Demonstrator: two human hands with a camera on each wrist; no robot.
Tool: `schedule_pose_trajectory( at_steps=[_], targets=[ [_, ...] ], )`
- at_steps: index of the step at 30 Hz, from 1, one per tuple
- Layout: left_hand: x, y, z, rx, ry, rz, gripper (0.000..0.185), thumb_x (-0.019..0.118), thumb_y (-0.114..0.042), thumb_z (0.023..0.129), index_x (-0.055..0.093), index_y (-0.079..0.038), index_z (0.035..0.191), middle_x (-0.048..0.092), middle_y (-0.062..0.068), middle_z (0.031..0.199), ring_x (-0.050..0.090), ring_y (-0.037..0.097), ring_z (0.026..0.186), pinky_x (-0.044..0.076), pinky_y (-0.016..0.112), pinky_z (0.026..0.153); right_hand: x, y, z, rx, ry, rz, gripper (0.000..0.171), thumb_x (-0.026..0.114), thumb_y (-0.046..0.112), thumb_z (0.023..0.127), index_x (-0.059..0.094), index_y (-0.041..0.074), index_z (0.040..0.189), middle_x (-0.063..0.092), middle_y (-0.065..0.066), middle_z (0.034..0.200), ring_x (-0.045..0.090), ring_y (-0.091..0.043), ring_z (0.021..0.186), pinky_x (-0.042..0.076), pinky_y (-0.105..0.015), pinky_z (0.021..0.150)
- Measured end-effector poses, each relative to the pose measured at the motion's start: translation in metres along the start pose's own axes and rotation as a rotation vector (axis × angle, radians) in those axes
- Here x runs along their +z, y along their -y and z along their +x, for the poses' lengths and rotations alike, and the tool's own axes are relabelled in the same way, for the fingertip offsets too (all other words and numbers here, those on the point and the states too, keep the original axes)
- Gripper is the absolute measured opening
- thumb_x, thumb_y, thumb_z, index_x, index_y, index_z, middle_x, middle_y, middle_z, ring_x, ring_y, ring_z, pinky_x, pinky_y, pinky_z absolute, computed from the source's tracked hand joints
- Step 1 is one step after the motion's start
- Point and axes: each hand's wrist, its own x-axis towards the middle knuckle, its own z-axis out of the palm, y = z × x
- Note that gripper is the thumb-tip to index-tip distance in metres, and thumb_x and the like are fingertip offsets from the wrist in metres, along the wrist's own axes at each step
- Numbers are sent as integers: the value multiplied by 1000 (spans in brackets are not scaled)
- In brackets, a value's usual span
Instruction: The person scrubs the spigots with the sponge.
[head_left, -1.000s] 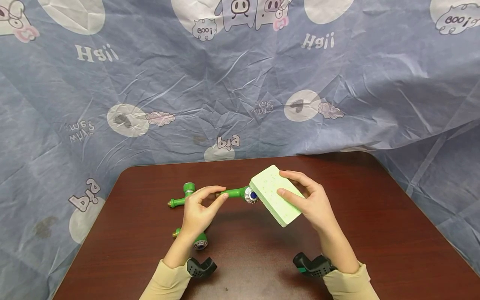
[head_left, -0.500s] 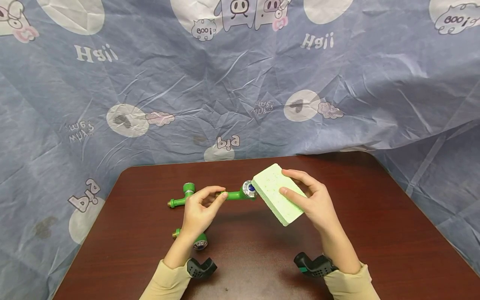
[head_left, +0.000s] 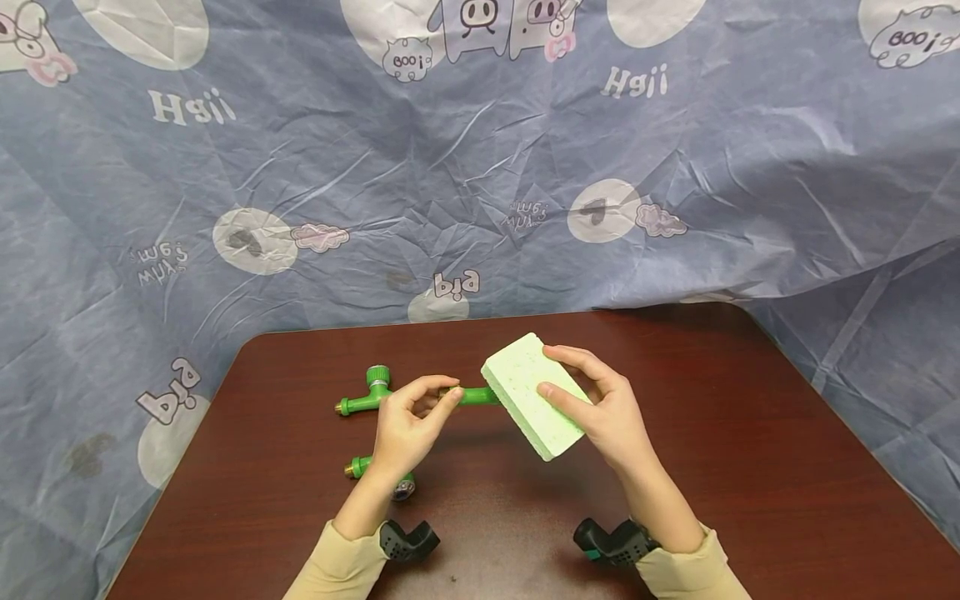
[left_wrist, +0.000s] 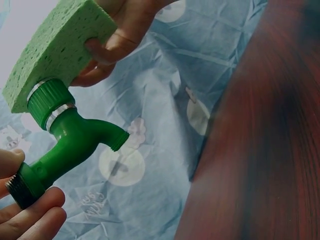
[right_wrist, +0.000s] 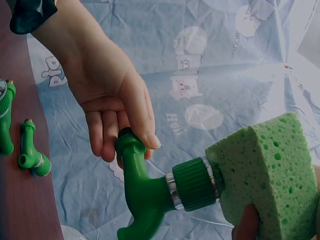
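Between finger and thumb, my left hand (head_left: pixel 405 425) pinches the threaded inlet end of a green faucet (head_left: pixel 478 396), raised over the table. My right hand (head_left: pixel 611 412) grips a light green sponge (head_left: pixel 528 392) by its right side. In the left wrist view the sponge (left_wrist: pixel 60 55) lies against the end face of the ribbed knob (left_wrist: pixel 50 102), and the spout (left_wrist: pixel 112 135) points away to the right. The right wrist view has the same contact, the porous sponge (right_wrist: pixel 270 170) at the faucet's knob (right_wrist: pixel 195 184). From the head view, the sponge hides that knob.
Two more green faucets lie on the left of the dark red-brown table (head_left: pixel 712 417): one farther back (head_left: pixel 367 402), one nearer (head_left: pixel 360 467) and partly behind my left forearm. A printed blue cloth (head_left: pixel 450 167) hangs behind the table.
The sponge first shifted slightly right while the faucet's knob tipped up into view. Since then the right hand has brought the sponge left over the knob, and the left hand has shifted slightly right.
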Motion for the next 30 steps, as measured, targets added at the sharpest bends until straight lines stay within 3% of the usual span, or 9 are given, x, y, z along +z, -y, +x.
schedule_pose_trajectory(
  at_steps=[8,16,30],
  targets=[
    [-4,-2,1,-29,-39,14,11,69,4,82,69,3,93,67,14,75,61,11,59,48,22,50,-4,0,1,-38,12,2,39,70,-6,80,62,-3,117,59,-11,117,60,-18,94,52,-20,62],
    [-4,-4,1,-24,-32,-27,12,68,7,81,68,6,94,68,17,76,63,13,61,51,22,51,-9,0,4,-7,-32,23,38,68,-6,81,60,-3,119,61,-7,108,60,-15,82,52,-22,54],
    [-1,-2,0,-20,-68,-30,11,67,7,82,68,5,93,67,18,77,62,11,62,50,20,51,-3,-2,2,-51,15,6,38,70,-6,80,62,-3,117,59,-11,116,59,-20,96,52,-20,64]
  ],
)
